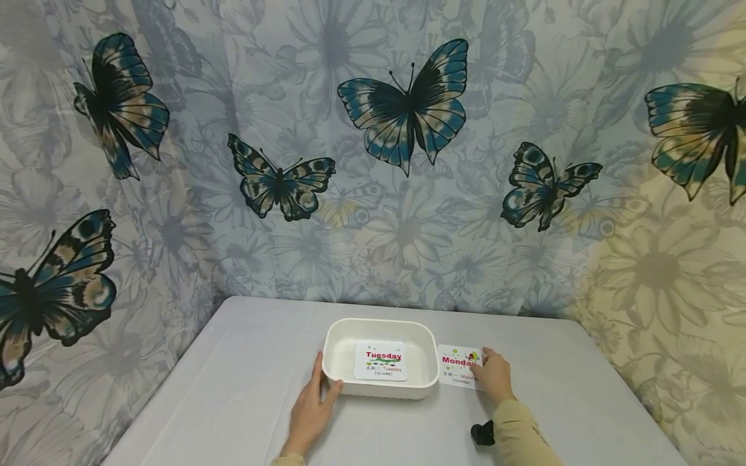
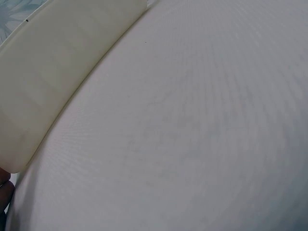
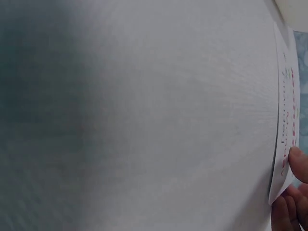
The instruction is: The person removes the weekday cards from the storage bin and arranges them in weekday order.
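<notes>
A white rectangular tray point(image 1: 381, 390) stands on the table, holding a white card point(image 1: 381, 372) printed "Tuesday". My left hand point(image 1: 311, 411) holds the tray's left end, fingers along the side and thumb at the front corner. Just right of the tray, a "Monday" card point(image 1: 457, 369) is pinched at its right edge by my right hand point(image 1: 495, 377). In the right wrist view the thumb of the right hand point(image 3: 293, 192) lies on the face of the card point(image 3: 283, 120), with fingers under its edge. The left wrist view shows the tray's side wall point(image 2: 57, 62).
A small black object point(image 1: 482, 433) lies on the white-covered table point(image 1: 221, 388), beside the right sleeve point(image 1: 522, 433). Behind the table hangs a flower-patterned backdrop point(image 1: 408, 239) with large butterflies.
</notes>
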Available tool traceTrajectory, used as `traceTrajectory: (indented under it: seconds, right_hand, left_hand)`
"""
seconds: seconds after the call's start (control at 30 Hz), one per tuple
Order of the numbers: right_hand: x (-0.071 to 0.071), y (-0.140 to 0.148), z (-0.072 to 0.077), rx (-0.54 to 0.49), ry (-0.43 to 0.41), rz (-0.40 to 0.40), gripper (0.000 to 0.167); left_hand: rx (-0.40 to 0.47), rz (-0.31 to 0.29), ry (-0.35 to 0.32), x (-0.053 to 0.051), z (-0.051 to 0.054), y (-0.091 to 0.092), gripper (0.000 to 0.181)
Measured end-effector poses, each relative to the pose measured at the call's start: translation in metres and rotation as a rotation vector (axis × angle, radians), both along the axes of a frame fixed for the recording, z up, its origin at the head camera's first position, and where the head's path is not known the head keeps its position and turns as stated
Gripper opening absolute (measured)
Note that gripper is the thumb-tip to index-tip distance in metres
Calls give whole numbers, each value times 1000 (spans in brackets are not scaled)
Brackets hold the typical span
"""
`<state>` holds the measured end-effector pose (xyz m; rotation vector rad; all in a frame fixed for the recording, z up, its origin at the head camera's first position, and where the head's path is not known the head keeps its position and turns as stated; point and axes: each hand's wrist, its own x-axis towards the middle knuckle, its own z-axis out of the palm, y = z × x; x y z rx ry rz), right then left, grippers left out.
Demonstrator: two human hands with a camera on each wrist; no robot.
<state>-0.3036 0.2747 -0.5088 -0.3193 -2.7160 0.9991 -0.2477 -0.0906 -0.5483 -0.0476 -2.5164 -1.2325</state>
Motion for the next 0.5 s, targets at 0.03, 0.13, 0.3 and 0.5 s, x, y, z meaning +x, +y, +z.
traceTrajectory:
  seconds: [0.03,0.13,0.3,0.5]
  right_hand:
    - [0,0,0,0,2,-1,52]
    - [0,1,-1,-18,-1,-2,53]
    - [-1,6,-1,-45,-33,14,55]
    - [3,6,12,-106,-114,33,68]
  left_hand:
    - [-1,0,0,0,0,0,73]
    - [0,-4,0,0,1,0,73]
    - [5,-8,4,0,2,1,73]
    - [-4,-8,7,0,-2,0,74]
